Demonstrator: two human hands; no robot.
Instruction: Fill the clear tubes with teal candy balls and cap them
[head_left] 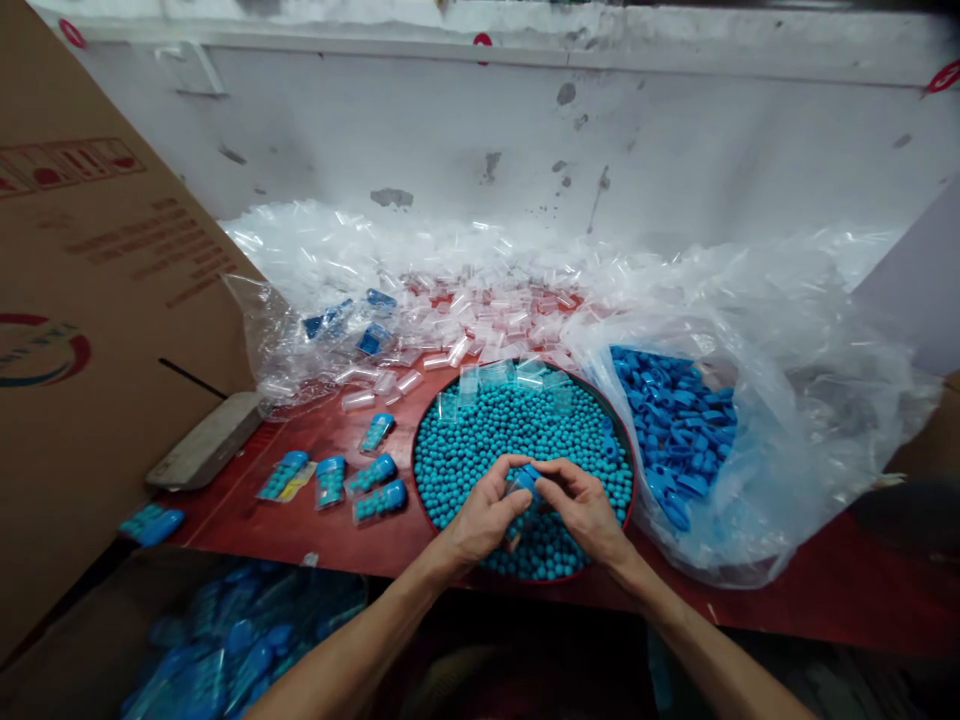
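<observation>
Over the round tray (635, 478) of small blue balls (510, 430), both my hands meet at a small clear container with a blue cap (527, 478). My left hand (484, 512) is closed around its body, which the fingers largely hide. At the cap, the thumb and fingers of my right hand (589, 512) are pressed together. Several clear empty containers (530, 374) lie on the balls at the tray's far side. Left of the tray, capped containers filled with balls (380, 501) rest on the red table (300, 530).
A plastic bag of blue caps (682, 420) lies open at the right. Many clear containers (495, 325) are heaped behind the tray. A cardboard box (112, 260) stands at the left, and filled containers (232, 640) are piled below the table edge. A white wall (450, 130) closes the back.
</observation>
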